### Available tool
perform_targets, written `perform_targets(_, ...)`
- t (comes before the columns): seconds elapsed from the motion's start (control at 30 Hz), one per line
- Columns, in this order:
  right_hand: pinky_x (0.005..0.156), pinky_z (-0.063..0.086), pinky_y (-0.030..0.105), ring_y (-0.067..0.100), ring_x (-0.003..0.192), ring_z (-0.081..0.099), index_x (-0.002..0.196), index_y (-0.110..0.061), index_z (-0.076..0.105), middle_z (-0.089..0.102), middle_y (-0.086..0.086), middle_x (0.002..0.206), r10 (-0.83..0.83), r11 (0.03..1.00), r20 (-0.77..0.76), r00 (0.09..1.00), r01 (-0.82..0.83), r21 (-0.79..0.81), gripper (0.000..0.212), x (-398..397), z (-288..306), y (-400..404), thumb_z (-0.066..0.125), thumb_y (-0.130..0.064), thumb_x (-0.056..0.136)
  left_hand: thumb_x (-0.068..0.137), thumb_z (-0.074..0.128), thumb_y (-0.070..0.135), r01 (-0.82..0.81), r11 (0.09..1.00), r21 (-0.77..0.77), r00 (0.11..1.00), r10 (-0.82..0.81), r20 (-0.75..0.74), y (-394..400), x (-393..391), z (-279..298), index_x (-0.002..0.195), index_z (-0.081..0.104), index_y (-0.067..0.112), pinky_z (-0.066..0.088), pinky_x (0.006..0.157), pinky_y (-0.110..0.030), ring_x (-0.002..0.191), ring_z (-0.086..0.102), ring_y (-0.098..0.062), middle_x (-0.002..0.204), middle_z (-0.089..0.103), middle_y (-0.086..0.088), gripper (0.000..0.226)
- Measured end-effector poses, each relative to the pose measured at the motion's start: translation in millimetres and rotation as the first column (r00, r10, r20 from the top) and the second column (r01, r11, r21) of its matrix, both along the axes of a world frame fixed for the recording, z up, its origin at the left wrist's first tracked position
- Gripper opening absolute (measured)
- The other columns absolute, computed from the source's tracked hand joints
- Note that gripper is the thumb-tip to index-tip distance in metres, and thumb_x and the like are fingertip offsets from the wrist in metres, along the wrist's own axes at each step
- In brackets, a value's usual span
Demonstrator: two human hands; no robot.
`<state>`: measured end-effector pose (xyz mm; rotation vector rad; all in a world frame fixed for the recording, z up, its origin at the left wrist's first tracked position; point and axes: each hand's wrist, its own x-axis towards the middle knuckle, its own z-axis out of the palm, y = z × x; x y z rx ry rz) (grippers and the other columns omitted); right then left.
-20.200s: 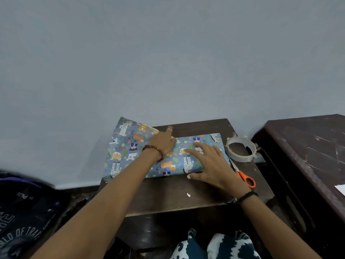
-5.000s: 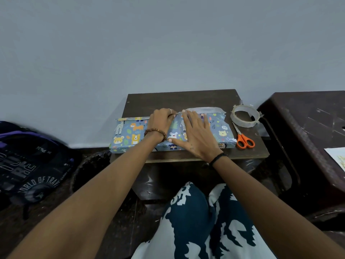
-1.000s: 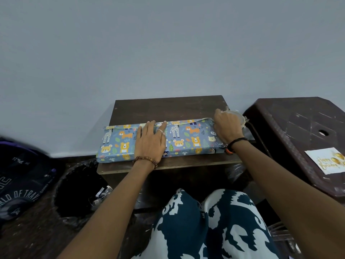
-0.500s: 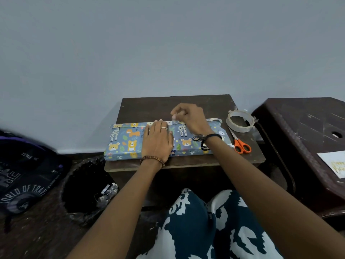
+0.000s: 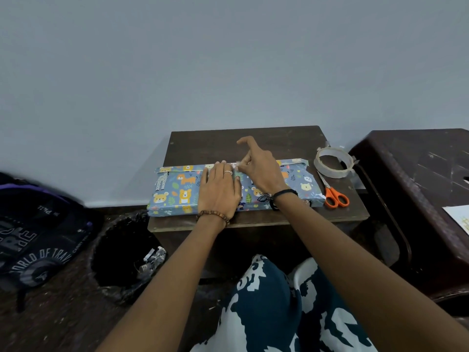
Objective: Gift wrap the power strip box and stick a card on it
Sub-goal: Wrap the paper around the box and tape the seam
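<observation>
The power strip box (image 5: 177, 191), wrapped in blue animal-print paper, lies lengthwise on the small dark table (image 5: 253, 141). My left hand (image 5: 219, 191) lies flat on top of the box near its middle, fingers together, pressing the paper down. My right hand (image 5: 261, 168) is at the far long edge of the box, right beside my left fingertips. It pinches a small piece of clear tape (image 5: 237, 165) against the paper seam, with the index finger raised. The card (image 5: 459, 218) lies on the dark stool (image 5: 418, 174) at the right edge of view.
A roll of clear tape (image 5: 332, 162) and orange-handled scissors (image 5: 335, 196) lie on the table just right of the box. A black bin (image 5: 121, 250) stands on the floor to the left of the table, with a dark backpack (image 5: 33, 237) beyond it.
My right hand left the tape roll, came to the middle of the box's far edge with a bit of tape, and now lowers it onto the seam. My left hand stays flat on the box.
</observation>
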<state>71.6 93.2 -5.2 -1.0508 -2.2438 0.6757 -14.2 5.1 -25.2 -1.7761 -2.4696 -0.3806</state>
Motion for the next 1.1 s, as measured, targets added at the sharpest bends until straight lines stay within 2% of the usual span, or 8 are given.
perform_targets(0.13,0.07,0.053,0.043,0.022,0.076,0.06,0.128,-0.016,0.041,0.062,0.005,0.084,-0.02,1.0,-0.005,1.0,0.02,0.003,0.056,0,1,-1,0.067,-0.007,0.08,0.099,0.026,0.031,0.005,1.0,0.009,1.0,-0.005,0.004,0,0,-1,0.139,0.034,0.011,0.016,0.117,-0.036,0.137,0.029,-0.018,0.146,0.036,-0.006,0.045)
perform_targets(0.3,0.076,0.043,0.033,0.019,0.087,0.047,0.131,-0.015,0.036,0.045,0.007,0.101,-0.093,0.956,-0.057,0.994,0.074,-0.283,0.073,1,7,11,0.078,-0.014,0.072,0.099,0.027,0.03,0.022,1.0,0.013,1.0,-0.022,0.004,-1,-1,-1,0.14,0.032,0.014,0.016,0.117,-0.037,0.137,0.028,-0.019,0.146,0.035,-0.007,0.044)
perform_targets(0.43,0.078,0.043,0.03,0.02,0.089,0.051,0.133,-0.011,0.032,0.052,0.005,0.09,-0.1,0.885,-0.027,0.995,0.077,-0.459,0.071,-2,12,20,0.075,-0.008,0.076,0.099,0.028,0.029,0.037,0.999,0.027,0.999,-0.037,-0.013,-2,-2,-2,0.137,0.034,0.021,0.018,0.116,-0.038,0.136,0.029,-0.02,0.143,0.038,-0.006,0.039)
perform_targets(0.57,0.085,0.045,0.029,0.019,0.096,0.058,0.128,-0.012,0.041,0.063,0.005,0.091,-0.091,0.845,-0.008,0.996,0.073,-0.53,0.057,-4,10,24,0.069,-0.004,0.079,0.1,0.026,0.029,0.03,0.999,0.019,0.999,-0.03,-0.02,-1,-2,-2,0.138,0.033,0.02,0.017,0.116,-0.037,0.136,0.028,-0.021,0.145,0.035,-0.007,0.04)
perform_targets(0.67,0.088,0.046,0.031,0.022,0.107,0.059,0.126,-0.013,0.045,0.068,0.01,0.102,-0.1,0.825,-0.005,0.995,0.081,-0.559,0.052,-5,8,26,0.067,-0.002,0.08,0.1,0.025,0.03,0.029,0.999,0.015,1.0,-0.029,-0.012,-1,-2,-3,0.139,0.034,0.019,0.017,0.116,-0.037,0.137,0.027,-0.02,0.146,0.034,-0.006,0.042)
perform_targets(0.8,0.08,0.04,0.021,0.021,0.111,0.057,0.125,-0.008,0.046,0.067,0.014,0.111,-0.13,0.827,-0.011,0.991,0.102,-0.553,0.044,-3,10,27,0.062,0.0,0.084,0.1,0.025,0.031,0.036,0.999,0.017,0.999,-0.036,0.011,0,-3,-3,0.138,0.037,0.019,0.016,0.116,-0.037,0.138,0.026,-0.019,0.147,0.034,-0.005,0.041)
perform_targets(1.0,0.091,0.046,0.037,0.03,0.108,0.056,0.121,-0.008,0.048,0.064,0.017,0.112,-0.197,0.877,0.054,0.979,0.201,-0.436,0.033,-9,0,23,0.054,-0.009,0.089,0.1,0.026,0.031,0.018,1.0,0.018,1.0,-0.019,0.019,-1,-2,-2,0.137,0.037,0.019,0.015,0.117,-0.037,0.138,0.025,-0.02,0.147,0.033,-0.006,0.04)
perform_targets(1.1,0.09,0.043,0.038,0.03,0.11,0.053,0.123,-0.007,0.047,0.06,0.016,0.115,-0.194,0.883,0.014,0.981,0.181,-0.433,0.039,-9,1,19,0.058,-0.026,0.091,0.1,0.026,0.031,0.014,1.0,0.014,1.0,-0.014,0.019,0,-1,-2,0.137,0.037,0.019,0.015,0.117,-0.037,0.138,0.025,-0.02,0.147,0.033,-0.007,0.04)
